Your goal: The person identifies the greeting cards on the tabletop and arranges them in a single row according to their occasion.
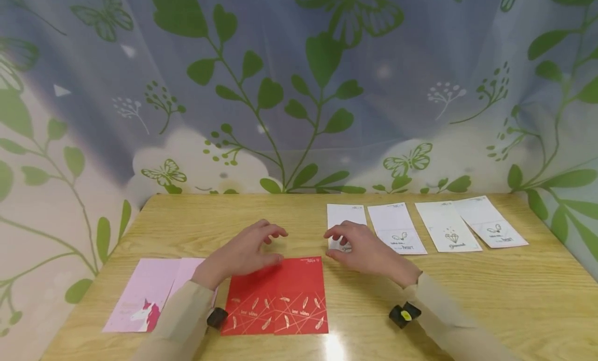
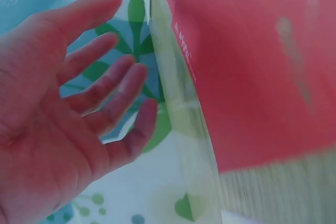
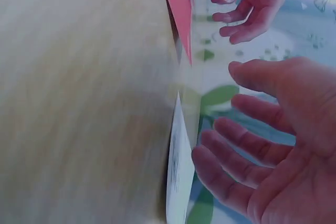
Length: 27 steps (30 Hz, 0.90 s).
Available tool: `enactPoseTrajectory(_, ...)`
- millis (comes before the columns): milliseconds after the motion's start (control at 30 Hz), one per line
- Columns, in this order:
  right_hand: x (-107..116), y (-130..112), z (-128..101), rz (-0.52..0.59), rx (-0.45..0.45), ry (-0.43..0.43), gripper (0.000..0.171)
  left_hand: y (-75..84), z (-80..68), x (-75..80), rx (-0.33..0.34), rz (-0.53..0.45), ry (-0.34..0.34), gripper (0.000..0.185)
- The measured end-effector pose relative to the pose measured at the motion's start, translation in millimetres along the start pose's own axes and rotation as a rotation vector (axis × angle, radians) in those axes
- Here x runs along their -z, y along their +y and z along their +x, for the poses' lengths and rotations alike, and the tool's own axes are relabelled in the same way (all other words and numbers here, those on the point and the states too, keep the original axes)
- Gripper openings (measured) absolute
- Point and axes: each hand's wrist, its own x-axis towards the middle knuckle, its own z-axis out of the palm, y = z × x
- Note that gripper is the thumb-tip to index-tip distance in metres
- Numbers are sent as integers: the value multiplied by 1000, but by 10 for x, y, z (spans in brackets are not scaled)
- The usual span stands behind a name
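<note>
Both hands hover above a wooden table, fingers loosely bent and nothing in them. My left hand (image 1: 247, 249) overlaps the top of two red cards (image 1: 275, 309) lying side by side, printed with gold feathers and "best wishes". In the left wrist view its palm (image 2: 52, 145) faces the camera with the fingers spread, a red card (image 2: 252, 66) beyond. My right hand (image 1: 362, 246) is level with it, in front of a white card (image 1: 345, 215) that it partly hides. The right wrist view shows that hand (image 3: 278, 145) holding nothing, near the white card's edge (image 3: 179, 177).
Two pink cards (image 1: 149, 283), the nearer one with a unicorn, lie at the left, partly behind the left sleeve. Farther right lie more white cards: one with wings (image 1: 397, 231), one with a diamond (image 1: 448, 228) and another with wings (image 1: 492, 223). A patterned curtain (image 1: 289, 91) hangs behind the table.
</note>
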Motion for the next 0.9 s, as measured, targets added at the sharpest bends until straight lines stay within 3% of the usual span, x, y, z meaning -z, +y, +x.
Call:
enactPoseTrajectory(167,186,248,33,-34,6,26,44,114,270,-34,-9,-42,37,47)
enactPoseTrajectory(500,517,651,219,-130,-53,-81,71,298,908,-133,-23,-28,20,51)
enactPoseTrajectory(767,572,835,412,-215,-34,-183,85,375,1274,-285,53,90,-50,80)
enactPoseTrajectory(900,574,884,466,-241,-80,-236,88,408,1377,-285,114,120,-113,92)
